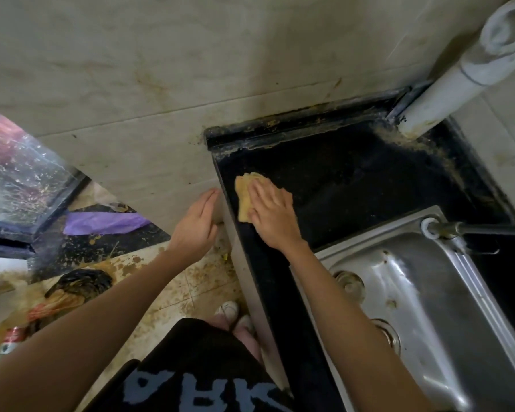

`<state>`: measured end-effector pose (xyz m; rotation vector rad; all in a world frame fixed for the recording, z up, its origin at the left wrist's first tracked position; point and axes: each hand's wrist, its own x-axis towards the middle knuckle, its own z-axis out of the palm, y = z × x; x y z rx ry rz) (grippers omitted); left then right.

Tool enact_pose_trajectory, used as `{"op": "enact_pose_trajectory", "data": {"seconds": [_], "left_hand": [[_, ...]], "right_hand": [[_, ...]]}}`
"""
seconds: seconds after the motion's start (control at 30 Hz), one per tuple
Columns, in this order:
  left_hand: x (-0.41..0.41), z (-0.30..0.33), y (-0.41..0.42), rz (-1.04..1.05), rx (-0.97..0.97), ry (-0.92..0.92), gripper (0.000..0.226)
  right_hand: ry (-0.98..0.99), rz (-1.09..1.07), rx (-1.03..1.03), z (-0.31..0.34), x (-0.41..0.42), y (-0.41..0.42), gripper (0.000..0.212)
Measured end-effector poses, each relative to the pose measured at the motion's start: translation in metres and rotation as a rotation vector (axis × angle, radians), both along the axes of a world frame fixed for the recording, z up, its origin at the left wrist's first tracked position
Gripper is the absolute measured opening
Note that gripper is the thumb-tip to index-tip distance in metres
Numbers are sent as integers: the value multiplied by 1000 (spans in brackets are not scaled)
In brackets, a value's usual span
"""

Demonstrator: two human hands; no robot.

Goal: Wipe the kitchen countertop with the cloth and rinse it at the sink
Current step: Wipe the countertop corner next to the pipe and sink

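Flat under right hand (272, 217), cloth (246, 196) on countertop (354, 185), fingers straight.

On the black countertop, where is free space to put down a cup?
The countertop is bare between the cloth under the right hand and the white pipe, up to the sink rim. Grime crowds the back edge and the pipe's foot.
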<state>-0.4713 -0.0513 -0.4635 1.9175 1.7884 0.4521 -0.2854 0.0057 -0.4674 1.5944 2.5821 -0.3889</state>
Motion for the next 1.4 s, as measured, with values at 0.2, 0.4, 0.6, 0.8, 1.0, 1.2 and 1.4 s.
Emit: {"op": "enact_pose_trajectory", "data": {"seconds": [0.2, 0.4, 0.6, 0.8, 1.0, 1.2, 1.4], "left_hand": [[-7, 1, -6, -76, 6, 26, 60], [3, 1, -8, -211, 50, 68, 57], [11, -6, -15, -401, 13, 164, 58], [18, -11, -24, -414, 8, 180, 53], [37, 9, -22, -471, 111, 160, 54], [102, 30, -32, -665, 205, 56, 52], [193, 41, -80, -1000, 222, 19, 56]], "right_hand": [[19, -556, -125, 5, 59, 14, 55], [7, -276, -80, -5, -11, -53, 59], [-3, -194, 181, -12, 4, -114, 54], [87, -249, 367, -9, -9, -129, 37], [247, -347, 380, -1, -8, -141, 15], [203, -637, 527, 37, 64, -201, 42], [79, -1228, 577, 57, 150, -318, 36]]}}
